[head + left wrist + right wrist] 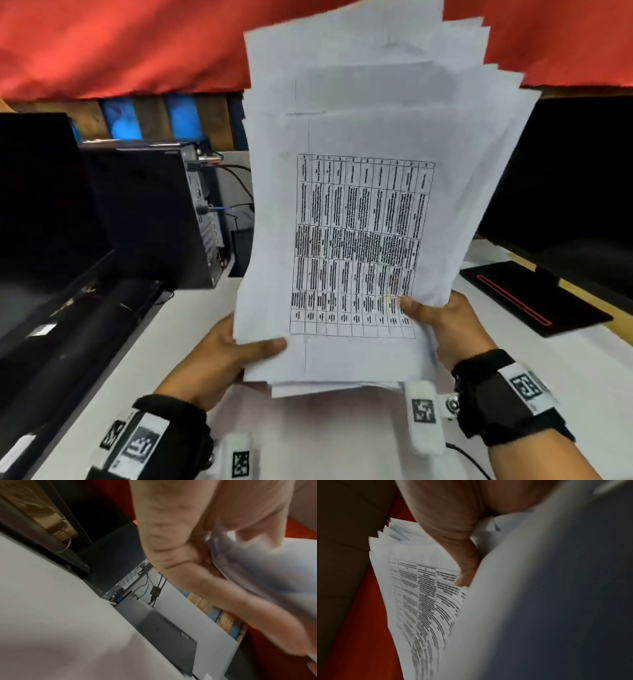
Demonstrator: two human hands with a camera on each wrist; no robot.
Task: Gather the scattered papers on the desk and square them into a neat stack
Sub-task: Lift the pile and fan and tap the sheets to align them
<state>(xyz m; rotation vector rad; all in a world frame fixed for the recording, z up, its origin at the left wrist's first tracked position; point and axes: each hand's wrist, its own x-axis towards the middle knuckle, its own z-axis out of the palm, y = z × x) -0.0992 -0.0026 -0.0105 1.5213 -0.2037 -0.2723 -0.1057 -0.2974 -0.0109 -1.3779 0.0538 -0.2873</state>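
Both hands hold a fanned paper stack (363, 219) upright above the white surface (308, 438): left hand (222, 356) and right hand (445, 329) pinch its bottom corners. Loosely held, the uneven top sheets could slip and scatter.

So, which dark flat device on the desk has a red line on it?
The black slab right of the held papers; the laptop by the computer tower shows no red line.

Seen close and blurred: right hand (453, 524) gripping the papers (423, 601), thumb pressed on the top sheet's printed table. Sheet corners fanned out unevenly at far left. Red backdrop (361, 628) behind, dark surface (342, 534) at left. Pale blurred sheet (547, 601) filling right side.
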